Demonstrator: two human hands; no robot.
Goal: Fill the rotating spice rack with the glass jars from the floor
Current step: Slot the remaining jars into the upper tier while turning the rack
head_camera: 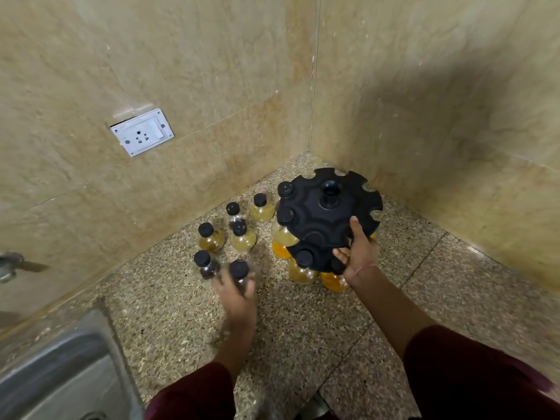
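A black two-tier rotating spice rack (pixel 328 210) stands in the corner on the speckled surface. Several black-capped glass jars hang in its slots, some with yellow or orange contents (pixel 303 269). My right hand (pixel 359 253) grips the rack's near edge, thumb on the top disc. To the left stand several loose black-capped jars (pixel 242 236), holding yellow or dark contents. My left hand (pixel 238 291), blurred, is closed around one black-capped jar (pixel 239 271) at the near end of that group.
Beige tiled walls meet in a corner behind the rack. A white wall socket (pixel 141 131) sits on the left wall. A steel sink (pixel 60 368) lies at the lower left. Speckled granite (pixel 303 328) stretches between my arms.
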